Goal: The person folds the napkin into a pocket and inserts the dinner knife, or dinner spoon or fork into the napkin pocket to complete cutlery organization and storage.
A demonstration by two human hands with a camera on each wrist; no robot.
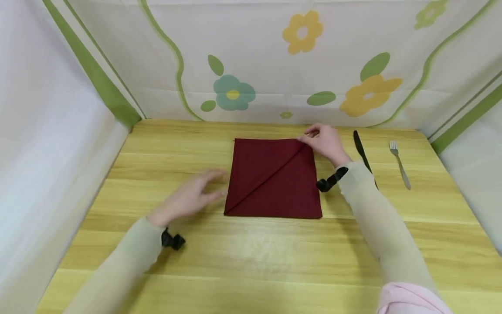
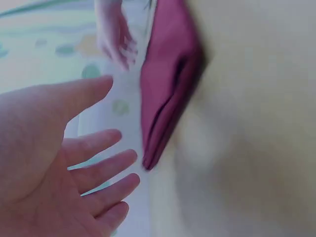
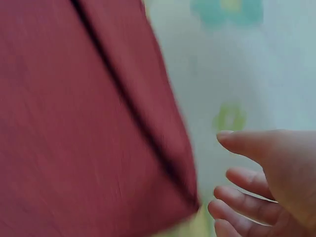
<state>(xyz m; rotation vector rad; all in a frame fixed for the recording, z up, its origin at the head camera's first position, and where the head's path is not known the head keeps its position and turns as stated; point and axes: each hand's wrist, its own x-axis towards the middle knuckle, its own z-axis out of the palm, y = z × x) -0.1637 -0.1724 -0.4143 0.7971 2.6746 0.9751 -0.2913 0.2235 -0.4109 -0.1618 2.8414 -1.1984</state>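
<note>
A dark red cloth napkin [image 1: 282,187] lies flat on the wooden table, folded into a square with a diagonal fold edge from its near left to its far right corner. Its stacked layers show in the left wrist view. Beside its left edge is my left hand [image 1: 192,196], slightly blurred, thumb and fingers spread and nothing between them. My right hand [image 1: 325,141] is at the far right corner. In the right wrist view its fingers [image 3: 247,202] are loosely bent and apart from the cloth, with no grip on it.
Right of the napkin lies a black knife [image 1: 360,146], partly hidden by the right forearm. Farther right is a silver fork [image 1: 401,165]. A white cloth with printed flowers [image 1: 270,56] hangs behind the table [image 1: 251,270], and white cloth hangs at both sides.
</note>
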